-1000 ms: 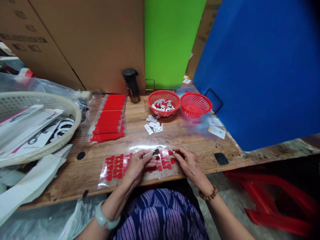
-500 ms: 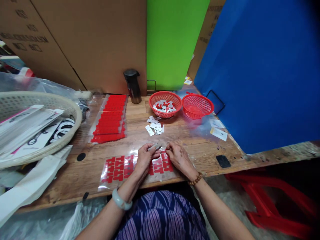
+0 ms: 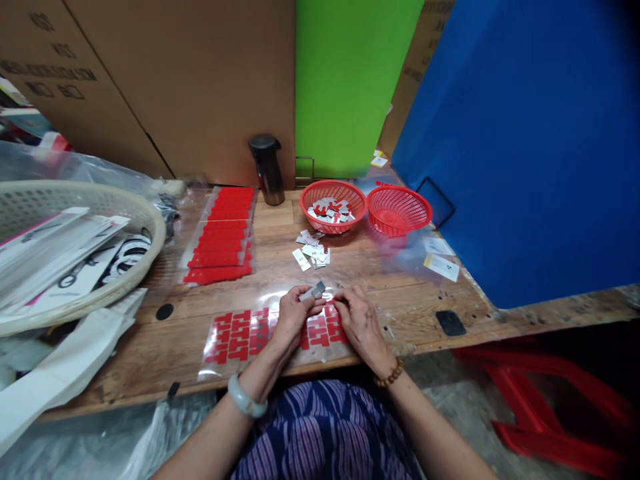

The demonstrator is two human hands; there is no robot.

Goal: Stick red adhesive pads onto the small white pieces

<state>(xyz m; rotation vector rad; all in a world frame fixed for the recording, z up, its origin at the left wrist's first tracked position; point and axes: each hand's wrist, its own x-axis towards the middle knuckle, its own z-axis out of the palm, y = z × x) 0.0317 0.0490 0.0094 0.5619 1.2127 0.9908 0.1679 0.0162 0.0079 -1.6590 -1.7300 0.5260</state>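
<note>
My left hand is closed on a small grey-and-white card, which sticks out past the thumb. Close beside it, my right hand has its fingers pinched together over the right end of a clear plastic sheet. What that pinch holds, if anything, is hidden by the fingers. Red comb-shaped cutouts lie in rows on the sheet, partly covered by my left hand and forearm. Beyond my hands is a loose pile of small white cards.
A red basket holds white and red pieces, next to a second red basket. Sheets of red pieces lie left of a dark flask. A large cream basket stands far left, a blue panel at right.
The card in my left hand is tilted up and shows more clearly. My right hand's fingers have shifted slightly over the right end of the sheet. The view has moved a little.
</note>
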